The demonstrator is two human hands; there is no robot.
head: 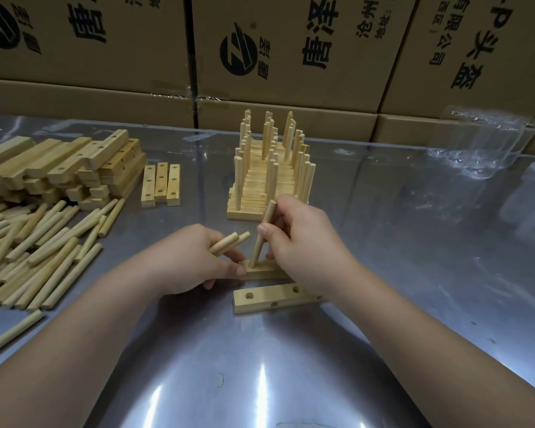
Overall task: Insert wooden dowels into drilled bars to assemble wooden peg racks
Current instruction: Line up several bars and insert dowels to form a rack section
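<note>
Now the right hand (297,242) pinches a dowel (261,239) mid-shaft, its tip in the end hole of the bar (260,272) on the bench (383,304), while the left hand (186,257), curled round two spare dowels (226,242), steadies that bar; light, stiff wood, probably best gripped low for pushing.

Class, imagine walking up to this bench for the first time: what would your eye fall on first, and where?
At centre, the right hand sets a dowel, leaning, into the end hole of a drilled bar, while the left hand grips two spare dowels beside it. Just behind stands a stack of finished peg racks, pegs up; at left sprawls a heap of loose dowels.
</note>
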